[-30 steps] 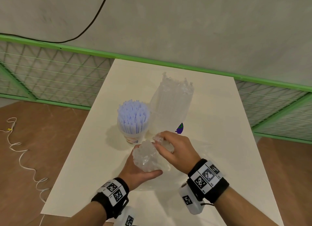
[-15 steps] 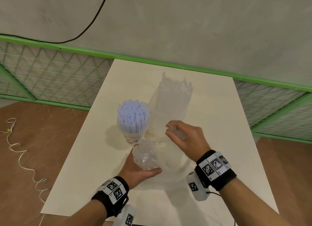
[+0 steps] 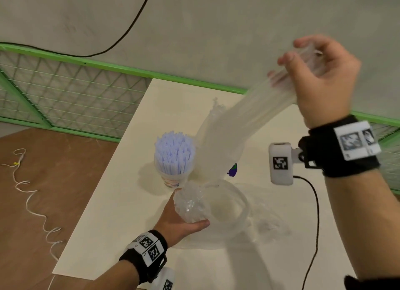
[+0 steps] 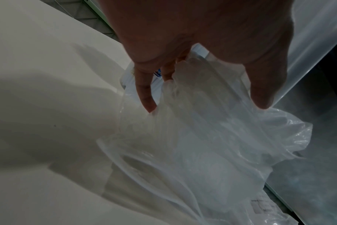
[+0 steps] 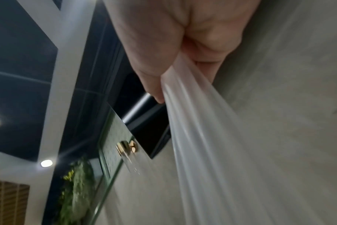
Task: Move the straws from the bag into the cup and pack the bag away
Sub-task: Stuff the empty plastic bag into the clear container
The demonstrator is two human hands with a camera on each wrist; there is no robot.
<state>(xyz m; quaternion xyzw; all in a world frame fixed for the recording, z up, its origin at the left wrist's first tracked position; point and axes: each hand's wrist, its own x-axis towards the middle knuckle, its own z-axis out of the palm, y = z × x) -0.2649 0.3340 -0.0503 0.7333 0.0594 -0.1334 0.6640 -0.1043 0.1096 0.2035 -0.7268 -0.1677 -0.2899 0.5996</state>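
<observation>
We see the left hand (image 3: 177, 221) low in the middle of the head view, its fingers (image 4: 144, 91) and thumb curled round a crumpled bunch of the bag (image 3: 218, 212), whose open mouth rests on the worktop (image 3: 121, 214). The right hand (image 3: 320, 82) is raised at the upper right of the frame, blurred, its fingers (image 5: 154, 79) pinching the other end of the same clear plastic, which stretches taut in a long strip down towards the left hand. In the right wrist view the film runs from the pinch to the lower right of the frame. The cup (image 3: 173, 179) stands upright at the centre of the head view, just above the left hand, packed with the straws (image 3: 174, 151), pale blue. Behind the strip a clear packet stands on the worktop; we cannot tell what is in it. A small purple and green thing (image 3: 232, 169) lies right of the cup. A white cord (image 3: 32, 194) snakes over the floor at the lower left.
</observation>
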